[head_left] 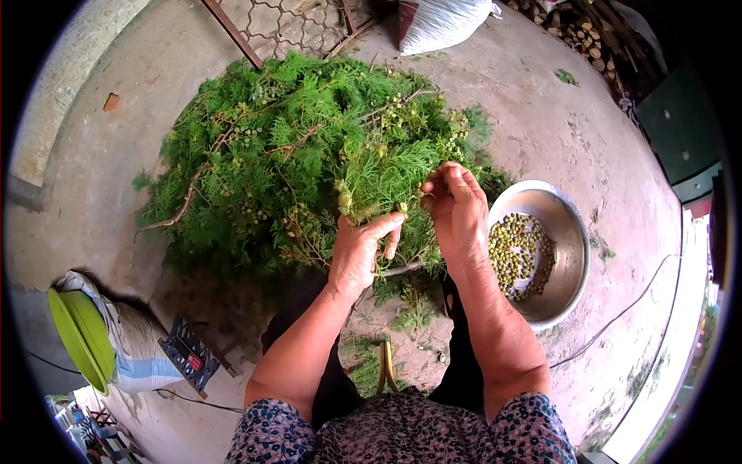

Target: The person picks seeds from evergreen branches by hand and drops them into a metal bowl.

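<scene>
A large heap of green conifer branches lies on the ground in front of me. My left hand is closed around a leafy conifer sprig with small pale cones, its thumb pointing right. Just to the right, my right hand is raised at the sprig's edge with thumb and fingertips pinched together; what lies between them is too small to make out. Beside my right forearm stands a metal bowl, its bottom partly covered with small yellow-green cones.
A white sack stands beyond the heap, with stacked firewood at the far right. To the left are a lime-green basin, a pale sack and a dark plastic crate. A thin cable crosses the concrete on the right.
</scene>
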A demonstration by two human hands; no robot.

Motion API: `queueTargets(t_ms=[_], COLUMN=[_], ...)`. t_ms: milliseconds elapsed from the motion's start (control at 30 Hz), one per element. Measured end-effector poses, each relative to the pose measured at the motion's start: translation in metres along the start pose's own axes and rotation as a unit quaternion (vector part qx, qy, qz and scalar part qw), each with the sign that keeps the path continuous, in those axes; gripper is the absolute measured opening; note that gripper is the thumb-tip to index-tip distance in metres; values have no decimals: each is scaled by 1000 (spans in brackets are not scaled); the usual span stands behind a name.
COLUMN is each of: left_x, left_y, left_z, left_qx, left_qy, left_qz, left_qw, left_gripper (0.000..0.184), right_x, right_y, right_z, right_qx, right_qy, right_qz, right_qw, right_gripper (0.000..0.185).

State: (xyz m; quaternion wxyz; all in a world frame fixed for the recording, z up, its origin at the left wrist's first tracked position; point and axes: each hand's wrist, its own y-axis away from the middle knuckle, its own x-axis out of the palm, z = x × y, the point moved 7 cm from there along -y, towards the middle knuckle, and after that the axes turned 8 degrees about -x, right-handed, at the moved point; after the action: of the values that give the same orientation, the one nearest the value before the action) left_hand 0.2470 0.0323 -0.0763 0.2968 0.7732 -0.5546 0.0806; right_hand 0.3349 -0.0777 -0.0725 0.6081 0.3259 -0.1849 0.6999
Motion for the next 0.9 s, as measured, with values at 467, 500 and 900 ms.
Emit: queueTargets(t_ms=[467, 500, 900], left_x=[-6, -2, -1], left_y=[-4, -1, -1], left_z=[-6, -11, -13], left_qx=[64, 55, 60], left_qy=[-44, -9, -61], left_qz=[-27, -31, -34], left_qw=[997, 998, 996], left_gripper=[16, 13, 18], right_x=[26, 18, 11], right_y=[25, 25, 4], right_z=[-6, -14, 7], right_qx=[-23, 55, 77], right_qy=[367, 254, -103], right_qz=[176, 154, 91], right_qw=[913, 953, 988], right_gripper=[15, 16, 13])
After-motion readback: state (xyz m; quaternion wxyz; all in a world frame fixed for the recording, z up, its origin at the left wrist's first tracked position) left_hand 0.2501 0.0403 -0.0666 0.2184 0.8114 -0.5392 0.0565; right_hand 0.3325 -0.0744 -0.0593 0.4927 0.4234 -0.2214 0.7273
